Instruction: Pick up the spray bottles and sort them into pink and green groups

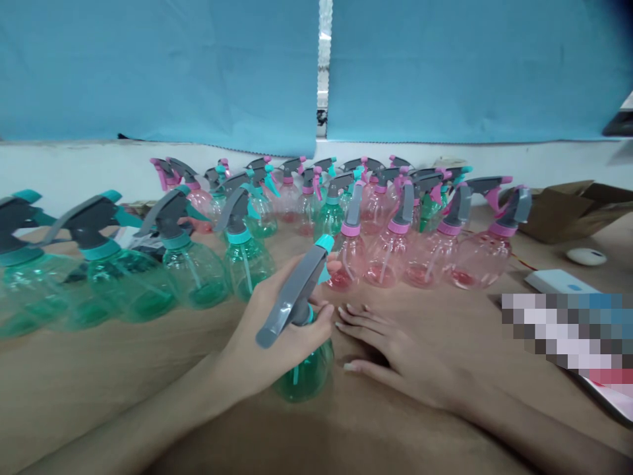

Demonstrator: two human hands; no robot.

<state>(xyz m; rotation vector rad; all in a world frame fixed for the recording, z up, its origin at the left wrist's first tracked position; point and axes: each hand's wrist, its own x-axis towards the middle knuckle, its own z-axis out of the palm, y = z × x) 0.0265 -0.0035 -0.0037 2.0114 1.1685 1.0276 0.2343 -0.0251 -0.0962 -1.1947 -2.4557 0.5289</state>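
Observation:
My left hand (277, 323) is closed round the neck of a green spray bottle (306, 376) with a grey and teal trigger head, in front of me on the table. Just right of that bottle, my right hand (390, 349) lies with its fingers stretched out, palm down at the tabletop, holding nothing. Beyond my hands stand a green spray bottle (248, 264) with a teal collar and a pink spray bottle (346, 260) with a pink collar. Part of the held bottle's neck is hidden by my fingers.
More green bottles (131, 284) line the left, and pink bottles (430, 257) stand right of centre, with several mixed ones behind. At the right are a brown cardboard box (558, 208), a white mouse (586, 256), a white box (564, 282) and a partly blurred flat item (613, 399). Blue cloth (158, 72) covers the wall.

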